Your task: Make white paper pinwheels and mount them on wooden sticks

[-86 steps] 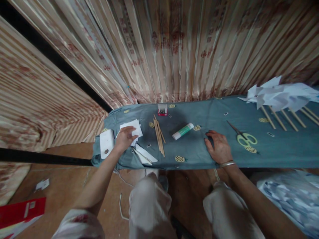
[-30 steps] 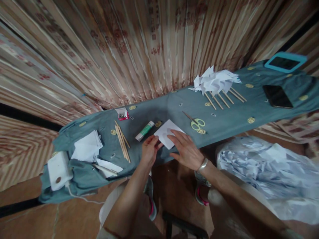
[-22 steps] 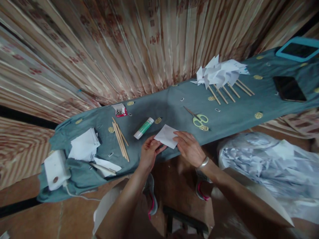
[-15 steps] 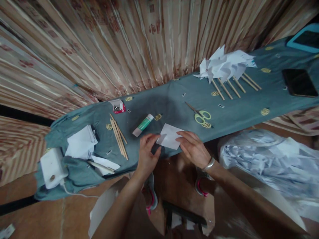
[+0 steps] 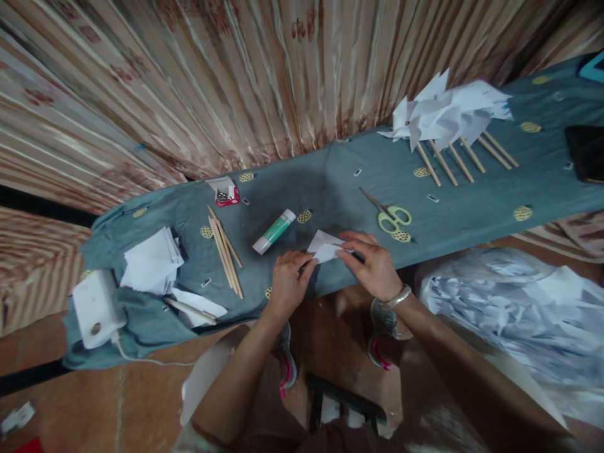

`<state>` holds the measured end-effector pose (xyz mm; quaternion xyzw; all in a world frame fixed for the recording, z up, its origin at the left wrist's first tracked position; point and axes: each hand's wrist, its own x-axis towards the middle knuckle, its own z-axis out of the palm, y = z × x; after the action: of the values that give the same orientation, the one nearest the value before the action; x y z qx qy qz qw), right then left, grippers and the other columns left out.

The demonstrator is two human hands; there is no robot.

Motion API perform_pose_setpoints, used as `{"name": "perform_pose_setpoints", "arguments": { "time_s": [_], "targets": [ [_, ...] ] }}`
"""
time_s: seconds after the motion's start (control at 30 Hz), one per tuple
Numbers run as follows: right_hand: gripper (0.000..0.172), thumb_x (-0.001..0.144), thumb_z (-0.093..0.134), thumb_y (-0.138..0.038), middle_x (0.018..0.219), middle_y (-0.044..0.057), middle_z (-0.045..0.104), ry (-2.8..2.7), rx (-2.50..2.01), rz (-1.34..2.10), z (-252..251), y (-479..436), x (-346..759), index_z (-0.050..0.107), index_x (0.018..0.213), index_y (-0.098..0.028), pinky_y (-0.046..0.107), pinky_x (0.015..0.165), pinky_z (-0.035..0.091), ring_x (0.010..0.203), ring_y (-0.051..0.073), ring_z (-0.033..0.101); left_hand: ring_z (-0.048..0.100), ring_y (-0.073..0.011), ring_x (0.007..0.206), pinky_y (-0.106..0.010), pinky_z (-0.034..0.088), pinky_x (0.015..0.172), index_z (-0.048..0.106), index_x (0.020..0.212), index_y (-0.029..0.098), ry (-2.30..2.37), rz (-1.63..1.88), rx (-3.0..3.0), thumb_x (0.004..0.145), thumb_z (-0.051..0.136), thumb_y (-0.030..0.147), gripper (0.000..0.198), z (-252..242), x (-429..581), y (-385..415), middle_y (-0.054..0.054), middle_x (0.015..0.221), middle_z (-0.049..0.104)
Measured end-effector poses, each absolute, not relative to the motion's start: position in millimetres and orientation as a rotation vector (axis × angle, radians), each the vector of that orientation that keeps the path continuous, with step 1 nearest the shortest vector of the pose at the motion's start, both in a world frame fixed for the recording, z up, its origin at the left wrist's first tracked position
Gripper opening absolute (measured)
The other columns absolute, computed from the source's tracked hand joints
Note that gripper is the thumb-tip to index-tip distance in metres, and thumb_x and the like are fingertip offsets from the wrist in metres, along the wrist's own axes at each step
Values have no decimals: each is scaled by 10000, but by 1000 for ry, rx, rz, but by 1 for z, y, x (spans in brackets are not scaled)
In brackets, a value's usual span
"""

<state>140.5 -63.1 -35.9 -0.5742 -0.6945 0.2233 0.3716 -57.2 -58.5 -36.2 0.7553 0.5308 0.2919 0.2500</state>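
A small white paper (image 5: 324,246) is being bent at the front edge of the green cloth, its near part lifted over. My left hand (image 5: 290,280) pinches its left corner between thumb and fingers. On the right side, my right hand (image 5: 375,264) grips the paper between thumb and fingers, a bracelet on its wrist. Just behind my left hand lies a green and white glue stick (image 5: 274,231). Scissors with light green handles (image 5: 394,218) rest behind my right hand.
Wooden sticks (image 5: 225,255), a red box of pins (image 5: 226,194) and stacked papers (image 5: 153,261) lie left. Paper pinwheels (image 5: 446,116) are at the back right. A white device (image 5: 97,308) sits far left. A plastic bag of paper (image 5: 514,314) stands front right.
The paper lay flat before and is now partly folded, with both hands closed on its sides. The whole view has shifted a little.
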Motion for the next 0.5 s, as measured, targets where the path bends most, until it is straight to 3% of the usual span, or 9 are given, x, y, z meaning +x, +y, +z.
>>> {"name": "perform_pose_setpoints", "arguments": {
  "time_s": [0.2, 0.37, 0.5],
  "targets": [
    [211, 854, 588, -396, 1096, 78, 696, -1722, -1539, 541, -40, -52, 137, 675, 774, -222, 448, 927, 469, 1042, 261, 607, 657, -207, 844, -358, 493, 819, 679, 1028, 197, 1503, 830, 1963, 866, 576, 261, 202, -35, -58, -48, -73, 933, 721],
    [213, 846, 599, -394, 1051, 78, 708, -1688, -1595, 481, -44, -47, 132, 660, 738, -221, 440, 902, 480, 1016, 264, 614, 544, -253, 1178, -429, 439, 996, 545, 1249, 156, 1432, 857, 2261, 911, 492, 245, 354, -26, -53, -57, -146, 1278, 594],
    [250, 867, 559, -395, 1012, 80, 711, -1675, -1626, 435, -45, -45, 127, 647, 707, -226, 431, 880, 490, 989, 259, 616, 391, -244, 1359, -483, 339, 1107, 416, 1367, 162, 1243, 633, 2524, 937, 376, 163, 431, -30, -41, -75, -144, 1394, 511]
  ]
}}
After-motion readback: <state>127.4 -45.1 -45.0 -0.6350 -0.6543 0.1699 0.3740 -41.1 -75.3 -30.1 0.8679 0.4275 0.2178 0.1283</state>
